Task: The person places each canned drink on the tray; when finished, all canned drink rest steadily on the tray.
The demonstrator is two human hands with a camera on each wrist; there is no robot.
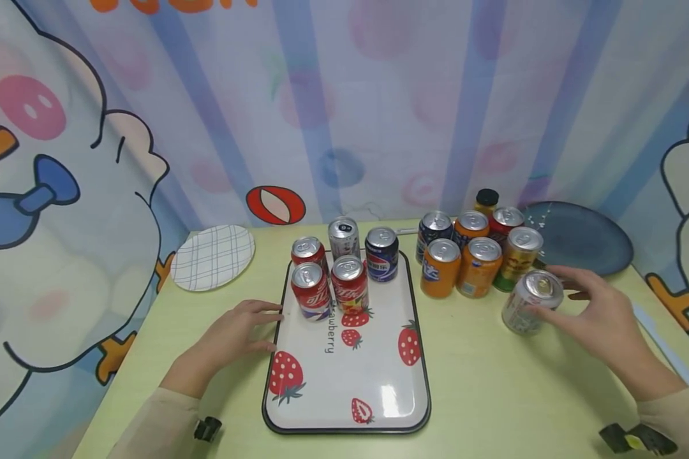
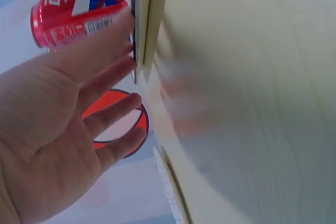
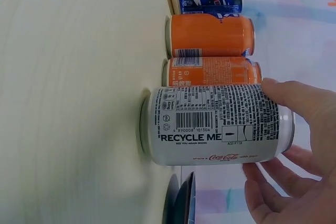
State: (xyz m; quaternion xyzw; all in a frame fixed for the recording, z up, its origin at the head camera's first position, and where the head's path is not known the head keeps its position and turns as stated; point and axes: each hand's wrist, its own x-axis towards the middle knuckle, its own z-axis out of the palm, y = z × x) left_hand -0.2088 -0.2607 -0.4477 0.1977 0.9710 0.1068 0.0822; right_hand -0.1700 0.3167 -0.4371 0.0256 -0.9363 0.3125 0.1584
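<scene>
Fingers of the right hand (image 1: 594, 312) curl round a silver can (image 1: 531, 301) standing on the table (image 1: 482, 376) beside the orange cans (image 1: 462, 268). Smooth metal, probably slippery and easily dented; best held mid-body. Left hand (image 1: 235, 335) rests flat, touching the tray (image 1: 344, 382).

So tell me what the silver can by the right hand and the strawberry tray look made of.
Silver can: likely aluminium, with a matte printed wall and a shiny bare top rim. Strawberry tray: probably glossy plastic or melamine; a light glare shows on its white surface and its dark rim is raised.
</scene>
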